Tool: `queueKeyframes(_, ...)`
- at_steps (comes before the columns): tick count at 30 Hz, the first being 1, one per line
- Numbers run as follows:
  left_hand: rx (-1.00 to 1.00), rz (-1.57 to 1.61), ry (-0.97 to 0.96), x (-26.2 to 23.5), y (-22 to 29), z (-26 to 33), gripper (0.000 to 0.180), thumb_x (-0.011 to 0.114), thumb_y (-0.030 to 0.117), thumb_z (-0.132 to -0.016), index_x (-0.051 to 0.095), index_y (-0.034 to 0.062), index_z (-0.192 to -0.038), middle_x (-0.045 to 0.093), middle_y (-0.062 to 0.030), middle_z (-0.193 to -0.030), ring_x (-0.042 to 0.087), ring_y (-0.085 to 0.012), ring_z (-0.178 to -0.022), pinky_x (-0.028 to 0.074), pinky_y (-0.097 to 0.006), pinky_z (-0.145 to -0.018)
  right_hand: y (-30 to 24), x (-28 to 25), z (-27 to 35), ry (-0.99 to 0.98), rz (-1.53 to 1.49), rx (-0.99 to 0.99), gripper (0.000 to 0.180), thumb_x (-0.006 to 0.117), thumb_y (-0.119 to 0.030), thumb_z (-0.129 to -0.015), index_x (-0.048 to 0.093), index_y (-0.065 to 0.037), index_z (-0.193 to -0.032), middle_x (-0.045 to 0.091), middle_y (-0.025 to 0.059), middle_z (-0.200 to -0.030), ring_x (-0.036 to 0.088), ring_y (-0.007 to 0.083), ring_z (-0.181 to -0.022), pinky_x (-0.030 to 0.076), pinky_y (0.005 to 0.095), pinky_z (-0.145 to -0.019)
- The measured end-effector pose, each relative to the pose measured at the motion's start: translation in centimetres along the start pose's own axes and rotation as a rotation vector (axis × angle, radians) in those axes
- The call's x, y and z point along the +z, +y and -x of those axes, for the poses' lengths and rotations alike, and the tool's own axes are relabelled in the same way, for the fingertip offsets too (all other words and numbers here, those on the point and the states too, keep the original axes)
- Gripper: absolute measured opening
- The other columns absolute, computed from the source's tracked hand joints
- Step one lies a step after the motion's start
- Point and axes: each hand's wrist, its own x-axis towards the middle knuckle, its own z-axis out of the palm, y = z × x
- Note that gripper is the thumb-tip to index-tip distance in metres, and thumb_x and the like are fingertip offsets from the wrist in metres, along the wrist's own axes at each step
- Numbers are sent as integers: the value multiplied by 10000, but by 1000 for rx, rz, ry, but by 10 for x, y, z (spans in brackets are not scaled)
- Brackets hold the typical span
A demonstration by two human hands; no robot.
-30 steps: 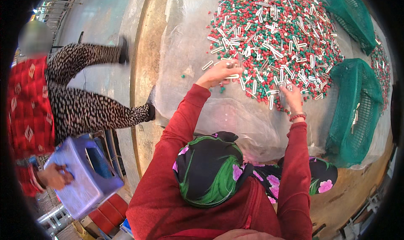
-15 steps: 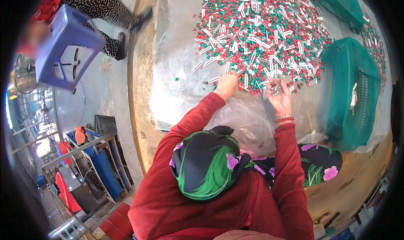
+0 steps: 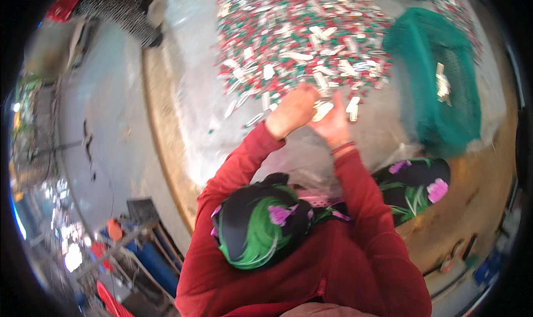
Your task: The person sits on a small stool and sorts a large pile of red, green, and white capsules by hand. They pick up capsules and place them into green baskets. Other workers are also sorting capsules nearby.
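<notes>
My left hand (image 3: 293, 110) is closed at the near edge of a spread of small red and green pieces (image 3: 261, 36) mixed with many white strips. Whatever its fingertips pinch is hidden and smeared by motion. Right beside it, my right hand (image 3: 334, 127) is curled around several short white strips (image 3: 322, 111), palm side up. The two hands nearly touch. A loose white strip (image 3: 353, 108) lies just to the right of them on the sheet. More strips and pieces lie just beyond my fingers.
Clear plastic sheeting (image 3: 194, 122) covers the work surface. At the right stands a green mesh-covered basket (image 3: 413, 28) with a few white strips (image 3: 442, 85) in it. A person in patterned trousers (image 3: 119, 8) is at the upper left. Metal racks and a blue cylinder (image 3: 145, 261) stand lower left.
My left hand has come close to my right hand, which has moved left with strips in it. The view has shifted and blurred. The purple stool the other person carried is no longer clearly visible.
</notes>
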Motion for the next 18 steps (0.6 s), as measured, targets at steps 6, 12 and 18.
queueKeyframes(6, 50, 129, 187, -12, 47, -8, 486, 677, 87, -726, 523, 79, -1187, 461, -181, -1190, 502, -352, -1053, 423, -410, -881, -1, -5, -19, 70, 109, -351, 476, 435, -477, -900, 515, -106, -1186, 551, 144, -1174, 543, 283, -1058, 457, 438, -883)
queueKeyframes(12, -343, 255, 421, -34, -32, 26, 247, 642, 70, -775, 608, 30, -1017, 612, -124, -873, 617, -240, -826, 481, -337, -689, -119, 65, 31, -278, -155, -530, 396, 495, -353, -875, 552, -39, -1107, 553, 195, -1153, 510, 371, -1088, 399, 543, -948)
queueKeyframes(18, -535, -49, 268, 77, -138, 155, 455, 702, 198, -727, 525, 8, -1101, 562, -203, -1038, 529, -350, -986, 438, -410, -841, -254, 66, 121, -596, -148, -527, 767, 396, -379, -868, 38, 57, -1388, 42, 268, -1455, 72, 423, -1344, 113, 576, -1087)
